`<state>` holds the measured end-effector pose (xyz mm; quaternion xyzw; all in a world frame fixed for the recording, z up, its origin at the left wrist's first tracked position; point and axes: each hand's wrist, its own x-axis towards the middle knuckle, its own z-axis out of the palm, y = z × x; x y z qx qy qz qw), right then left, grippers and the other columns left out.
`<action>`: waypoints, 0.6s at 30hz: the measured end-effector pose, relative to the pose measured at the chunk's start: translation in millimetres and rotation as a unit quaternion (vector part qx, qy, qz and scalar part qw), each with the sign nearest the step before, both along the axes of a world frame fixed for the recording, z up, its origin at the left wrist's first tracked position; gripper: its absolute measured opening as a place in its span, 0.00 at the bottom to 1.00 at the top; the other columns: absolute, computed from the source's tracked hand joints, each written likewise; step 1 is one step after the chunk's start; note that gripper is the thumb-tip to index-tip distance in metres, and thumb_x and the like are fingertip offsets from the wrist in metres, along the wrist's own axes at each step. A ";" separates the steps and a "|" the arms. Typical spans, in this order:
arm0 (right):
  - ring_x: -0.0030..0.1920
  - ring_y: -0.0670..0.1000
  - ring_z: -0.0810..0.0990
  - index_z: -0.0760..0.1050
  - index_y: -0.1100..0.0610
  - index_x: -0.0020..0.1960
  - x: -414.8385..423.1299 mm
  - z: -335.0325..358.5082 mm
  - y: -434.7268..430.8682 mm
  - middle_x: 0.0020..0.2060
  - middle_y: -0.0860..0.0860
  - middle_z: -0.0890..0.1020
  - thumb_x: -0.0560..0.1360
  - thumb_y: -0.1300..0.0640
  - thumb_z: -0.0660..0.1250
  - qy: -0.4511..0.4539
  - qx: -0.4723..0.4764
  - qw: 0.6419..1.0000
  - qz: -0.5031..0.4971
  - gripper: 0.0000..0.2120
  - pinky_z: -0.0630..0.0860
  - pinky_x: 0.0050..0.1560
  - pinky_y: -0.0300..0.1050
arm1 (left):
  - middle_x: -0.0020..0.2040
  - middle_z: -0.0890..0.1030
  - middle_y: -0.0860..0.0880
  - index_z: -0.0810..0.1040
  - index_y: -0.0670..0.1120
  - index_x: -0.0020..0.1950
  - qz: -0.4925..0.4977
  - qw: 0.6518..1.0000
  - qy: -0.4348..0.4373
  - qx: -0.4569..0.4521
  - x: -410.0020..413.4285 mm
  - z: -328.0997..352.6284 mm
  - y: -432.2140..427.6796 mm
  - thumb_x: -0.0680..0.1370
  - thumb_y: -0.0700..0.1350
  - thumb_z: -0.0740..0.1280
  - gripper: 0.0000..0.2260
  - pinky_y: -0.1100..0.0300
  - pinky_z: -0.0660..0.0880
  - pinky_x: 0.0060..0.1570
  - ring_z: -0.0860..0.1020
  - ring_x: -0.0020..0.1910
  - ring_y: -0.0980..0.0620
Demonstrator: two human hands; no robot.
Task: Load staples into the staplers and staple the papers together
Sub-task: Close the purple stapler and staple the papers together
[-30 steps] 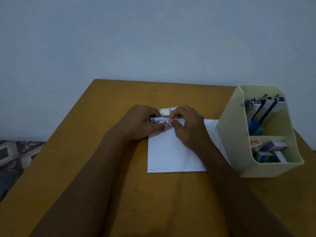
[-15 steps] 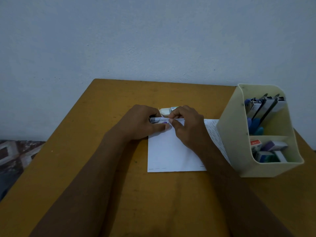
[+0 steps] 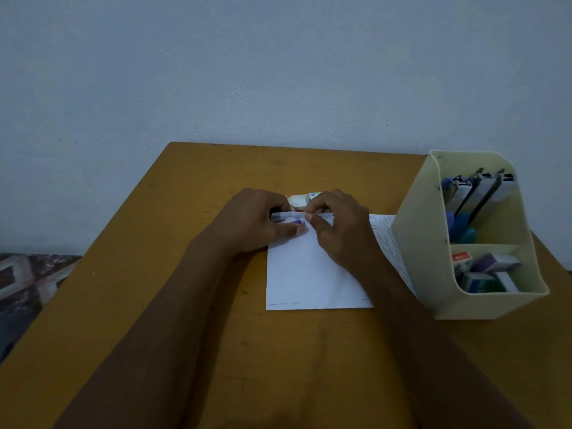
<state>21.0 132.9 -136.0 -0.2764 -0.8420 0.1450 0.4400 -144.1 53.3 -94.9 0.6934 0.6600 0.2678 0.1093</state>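
2 hands at the 12 o'clock edge of the white paper sheets (image 3: 305, 274) | left hand (image 3: 253, 221) grips a small purple-and-white cardboard staple box (image 3: 288, 218) | right hand (image 3: 339, 232) pinches its end | pale plastic stapler (image 3: 298, 201) just beyond them

**Head view (single camera).** Worn on the person's head, it faces forward and down across the table (image 3: 192, 187) toward the wall (image 3: 278, 72), which fills the upper third of the frame. The vantage is close. Both forearms enter from the bottom edge, and the left hand (image 3: 250, 221) and right hand (image 3: 337, 230) meet on a staple box (image 3: 288, 217) at frame centre. Wide-angle rendering tilts the desk organizer (image 3: 414, 258) outward at the right edge.
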 end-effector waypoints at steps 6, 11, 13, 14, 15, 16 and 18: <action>0.42 0.50 0.77 0.77 0.55 0.42 -0.2 0.5 -1.5 0.40 0.50 0.81 0.69 0.57 0.69 -0.013 -0.020 1.000 -0.007 0.03 0.75 0.44 0.58 | 0.49 0.79 0.54 0.79 0.51 0.54 0.006 0.995 0.010 -0.099 -8.3 7.4 -1.7 0.67 0.60 0.75 0.21 0.58 0.74 0.40 0.75 0.44 0.56; 0.42 0.49 0.77 0.78 0.57 0.43 -0.8 -0.1 -1.8 0.41 0.52 0.82 0.69 0.58 0.70 -0.022 -0.011 0.999 -0.021 0.04 0.77 0.44 0.54 | 0.47 0.76 0.58 0.78 0.52 0.52 0.028 0.991 -0.020 -0.131 -24.4 13.1 -8.3 0.67 0.58 0.75 0.19 0.65 0.71 0.39 0.74 0.44 0.58; 0.42 0.49 0.77 0.78 0.57 0.44 -0.7 -0.1 -2.3 0.42 0.52 0.82 0.70 0.57 0.69 -0.024 -0.012 0.999 -0.022 0.05 0.77 0.44 0.53 | 0.45 0.77 0.60 0.78 0.55 0.49 0.032 0.991 -0.039 -0.121 -26.1 13.4 -9.8 0.66 0.58 0.75 0.16 0.65 0.70 0.38 0.75 0.44 0.58; 0.42 0.50 0.78 0.78 0.57 0.44 -0.9 0.0 -2.6 0.42 0.52 0.82 0.70 0.57 0.69 -0.024 -0.012 0.999 -0.021 0.05 0.77 0.44 0.53 | 0.44 0.77 0.61 0.78 0.55 0.48 0.030 0.991 -0.042 -0.120 -25.0 13.7 -9.9 0.67 0.58 0.75 0.14 0.67 0.68 0.36 0.75 0.43 0.59; 0.42 0.50 0.78 0.79 0.57 0.43 -1.0 0.5 -2.8 0.42 0.52 0.82 0.70 0.56 0.69 -0.022 -0.012 0.999 -0.021 0.05 0.77 0.44 0.53 | 0.43 0.76 0.61 0.77 0.56 0.48 0.026 0.992 -0.041 -0.120 -22.8 13.8 -9.3 0.67 0.58 0.74 0.14 0.68 0.68 0.35 0.75 0.42 0.59; 0.42 0.50 0.78 0.79 0.58 0.43 -0.9 0.8 -2.8 0.42 0.53 0.82 0.70 0.57 0.68 -0.021 -0.012 1.000 -0.020 0.05 0.77 0.43 0.53 | 0.43 0.77 0.60 0.78 0.55 0.47 0.024 0.992 -0.037 -0.118 -20.2 13.5 -8.4 0.68 0.59 0.74 0.14 0.68 0.68 0.35 0.75 0.41 0.59; 0.41 0.51 0.78 0.78 0.58 0.43 -0.8 1.8 -2.5 0.41 0.53 0.82 0.70 0.58 0.69 -0.016 -0.014 1.000 -0.018 0.04 0.77 0.42 0.54 | 0.44 0.79 0.56 0.79 0.51 0.48 0.023 0.993 -0.025 -0.113 -15.4 12.2 -6.1 0.68 0.60 0.73 0.16 0.61 0.73 0.37 0.76 0.42 0.56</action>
